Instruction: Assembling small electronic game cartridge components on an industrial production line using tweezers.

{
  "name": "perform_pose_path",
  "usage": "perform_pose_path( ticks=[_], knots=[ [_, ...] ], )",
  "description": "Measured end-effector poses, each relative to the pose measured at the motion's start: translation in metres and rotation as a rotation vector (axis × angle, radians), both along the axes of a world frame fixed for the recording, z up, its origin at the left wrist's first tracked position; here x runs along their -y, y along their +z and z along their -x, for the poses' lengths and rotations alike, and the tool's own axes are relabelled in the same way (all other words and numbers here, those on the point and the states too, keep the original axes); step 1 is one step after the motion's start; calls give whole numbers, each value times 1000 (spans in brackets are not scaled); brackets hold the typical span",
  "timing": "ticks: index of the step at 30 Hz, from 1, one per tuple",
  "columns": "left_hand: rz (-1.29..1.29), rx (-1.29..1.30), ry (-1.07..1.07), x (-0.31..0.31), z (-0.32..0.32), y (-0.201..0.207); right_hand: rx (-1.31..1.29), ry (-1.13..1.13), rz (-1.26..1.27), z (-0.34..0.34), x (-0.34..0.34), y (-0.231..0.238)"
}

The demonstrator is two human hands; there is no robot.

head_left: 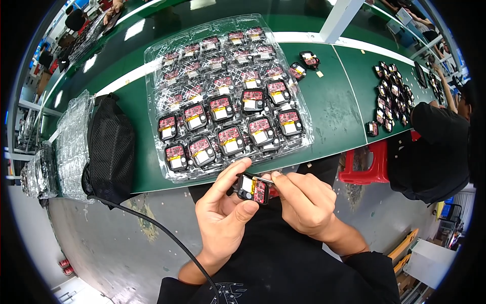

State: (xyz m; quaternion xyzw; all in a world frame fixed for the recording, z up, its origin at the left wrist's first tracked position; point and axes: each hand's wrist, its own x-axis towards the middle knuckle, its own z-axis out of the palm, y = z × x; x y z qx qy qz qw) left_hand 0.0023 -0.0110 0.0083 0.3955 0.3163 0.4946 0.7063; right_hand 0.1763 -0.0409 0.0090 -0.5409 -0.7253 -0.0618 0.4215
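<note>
My left hand (223, 215) holds a small black watch-like case (253, 189) between thumb and fingers, just past the table's near edge. The case's open side shows a red circuit board, a yellow strip and a white block. My right hand (309, 202) is closed in a pinch on a thin grey tool (264, 180), whose kind I cannot make out. The tool's end lies at the case's upper edge; whether it touches is unclear. Beyond both hands, a clear plastic tray (309, 139) holds several rows of similar cases (231, 140).
The tray rests on a green table (331, 101). Two loose cases (309, 60) lie right of it, with a larger pile (392, 96) farther right. A black mesh bag (111, 149) and stacked clear trays (73, 147) stand left. A co-worker (435, 147) sits right, beside a red stool (367, 164). A black cable (167, 235) crosses left.
</note>
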Motion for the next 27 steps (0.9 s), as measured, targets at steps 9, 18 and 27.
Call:
perform_pose_path(
  ticks=[9,18,27],
  knots=[
    [-27,73,23,5,-2,-7,-8,-1,0,0,3,1],
    [-142,18,-26,2,1,-2,-28,15,70,-3,3,11],
    [-154,7,-112,-4,8,-1,-52,73,192,-15,0,24]
  ],
)
